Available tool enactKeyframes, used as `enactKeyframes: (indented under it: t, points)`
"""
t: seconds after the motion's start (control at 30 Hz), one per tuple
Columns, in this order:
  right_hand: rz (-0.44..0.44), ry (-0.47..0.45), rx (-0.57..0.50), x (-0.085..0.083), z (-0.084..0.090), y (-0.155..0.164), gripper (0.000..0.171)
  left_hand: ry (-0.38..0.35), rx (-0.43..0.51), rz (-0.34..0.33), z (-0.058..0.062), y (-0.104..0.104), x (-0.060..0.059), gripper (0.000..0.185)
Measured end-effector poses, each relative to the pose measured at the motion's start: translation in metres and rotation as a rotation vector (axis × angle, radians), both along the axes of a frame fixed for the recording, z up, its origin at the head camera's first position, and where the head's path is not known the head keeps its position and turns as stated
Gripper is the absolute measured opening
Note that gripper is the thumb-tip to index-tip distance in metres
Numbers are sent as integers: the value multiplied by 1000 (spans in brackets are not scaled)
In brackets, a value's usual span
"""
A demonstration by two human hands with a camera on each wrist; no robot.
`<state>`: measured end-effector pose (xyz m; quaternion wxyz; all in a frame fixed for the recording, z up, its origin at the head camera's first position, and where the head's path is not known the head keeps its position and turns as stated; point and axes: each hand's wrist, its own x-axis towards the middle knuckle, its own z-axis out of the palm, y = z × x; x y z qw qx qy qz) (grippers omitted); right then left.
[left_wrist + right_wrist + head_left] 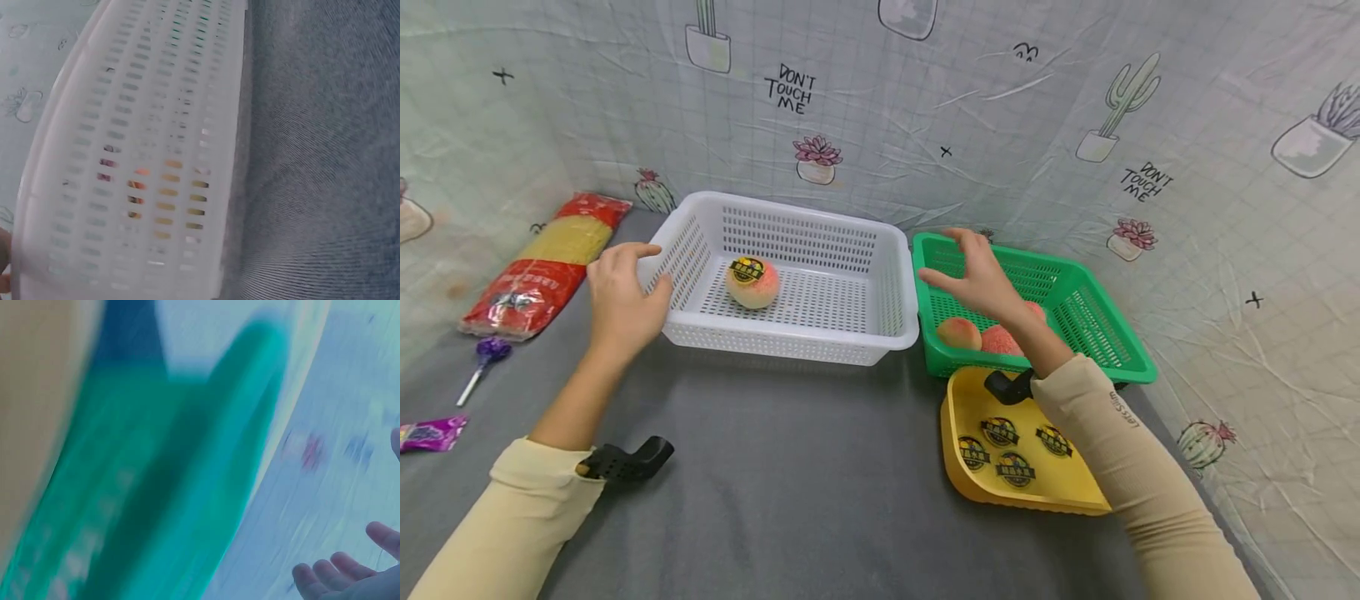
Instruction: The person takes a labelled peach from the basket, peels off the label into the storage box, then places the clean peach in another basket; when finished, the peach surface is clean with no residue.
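Hands hover over two baskets on a grey table (790, 483). The left hand (621, 296) is at the left wall of the white basket (820, 225), its thumb on the rim's corner and its fingers loosely curved beside the wall; whether they truly grip the wall cannot be told. The left wrist view shows that wall (144, 156) close up, with dark and orange colour showing through its slots. Inside the white basket lies one peach (752, 283) with a dark round sticker on it, towards the left half of the floor.

The right hand (977, 279) is raised above the green basket (1097, 325), fingers spread and relaxed, holding nothing; the blurred right wrist view shows the fingertips (340, 569) apart in the air beside the green rim (206, 487). Two or three peaches (958, 333) lie in the green basket, under the wrist. Just in front of it, touching or nearly so, is a yellow tray (1075, 487) with four stickers (1011, 450).

At far left lie a noodle packet (542, 267), a purple lollipop (486, 358) and a purple wrapper (430, 433).
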<state>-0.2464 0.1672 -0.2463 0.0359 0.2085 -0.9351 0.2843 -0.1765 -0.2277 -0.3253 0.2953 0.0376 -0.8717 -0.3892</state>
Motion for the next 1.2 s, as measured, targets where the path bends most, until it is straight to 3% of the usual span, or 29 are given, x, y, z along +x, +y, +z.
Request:
enactKeyframes:
  t: [0.13, 0.23, 0.43, 0.7, 1.0, 1.2]
  points:
    - [105, -17, -19, 11, -8, -42, 73, -150, 19, 3, -1, -5, 1, 43]
    - [161, -35, -29, 17, -16, -72, 73, -182, 15, -5, -1, -6, 1, 46]
    - [191, -99, 36, 18, -38, -136, 78, -173, -14, 1, -4, -8, 1, 49]
    - [91, -144, 73, 8, -56, -200, 81, -187, -57, 5, -1, -6, 2, 49]
    - [78, -217, 117, -19, -63, -224, 83, -121, -75, 7, -2, -5, 0, 48]
    - [169, -259, 204, -31, -73, -230, 89, -130, -71, 10, -3, -5, 1, 48]
